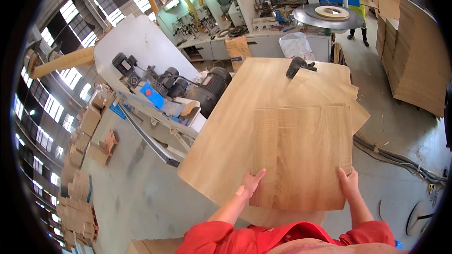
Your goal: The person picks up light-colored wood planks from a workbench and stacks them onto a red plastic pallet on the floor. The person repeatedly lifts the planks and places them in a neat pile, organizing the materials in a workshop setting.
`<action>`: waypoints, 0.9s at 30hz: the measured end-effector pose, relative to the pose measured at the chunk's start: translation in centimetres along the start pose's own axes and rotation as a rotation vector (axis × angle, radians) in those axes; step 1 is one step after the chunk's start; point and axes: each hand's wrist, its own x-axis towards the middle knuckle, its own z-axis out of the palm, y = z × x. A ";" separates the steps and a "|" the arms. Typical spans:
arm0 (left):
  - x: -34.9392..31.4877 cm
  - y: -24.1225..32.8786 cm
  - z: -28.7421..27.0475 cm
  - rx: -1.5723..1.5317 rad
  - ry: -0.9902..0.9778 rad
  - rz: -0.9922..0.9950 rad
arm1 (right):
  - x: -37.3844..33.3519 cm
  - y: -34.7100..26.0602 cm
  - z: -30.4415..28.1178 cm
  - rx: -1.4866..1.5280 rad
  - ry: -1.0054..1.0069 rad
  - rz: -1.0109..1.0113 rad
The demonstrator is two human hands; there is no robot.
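Observation:
A rectangular wood-grain board (301,155) is held in front of my red-sleeved body by its two side edges. My left hand (253,182) grips the left edge near the lower corner, thumb on top. At the opposite edge, my right hand (348,182) has the same kind of grip, also with the thumb up. The fingers under the board are mostly hidden. Beyond it, several similar panels (325,86) lie fanned out on a large wood-grain sheet (221,127). A small black object (299,67), its kind unclear, sits at the far end.
To the left stands a machine with black motors (209,89) and a long metal rail (150,143). Cables (395,157) run across the floor at right. Stacked brown boards (414,56) rise at the far right. A person in a yellow-green top (356,1) stands beyond a round metal table (306,16).

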 end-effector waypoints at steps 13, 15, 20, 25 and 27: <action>-9.0 -1.8 -11.1 0.246 0.352 0.791 | -7.6 11.8 1.6 -0.409 -0.120 -0.640; -9.6 -0.6 -10.0 -0.075 0.227 0.604 | -7.1 14.7 0.3 -0.410 -0.126 -0.567; -9.8 -3.9 -8.6 0.188 0.338 0.598 | -5.9 21.0 -1.6 -0.415 -0.124 -0.670; -12.2 -4.6 -10.3 -0.055 0.419 0.416 | -4.3 17.1 1.1 -0.071 -0.187 -0.403; -15.8 -4.1 -11.5 -0.123 0.531 0.295 | -5.9 10.2 3.4 -0.180 -0.306 -0.265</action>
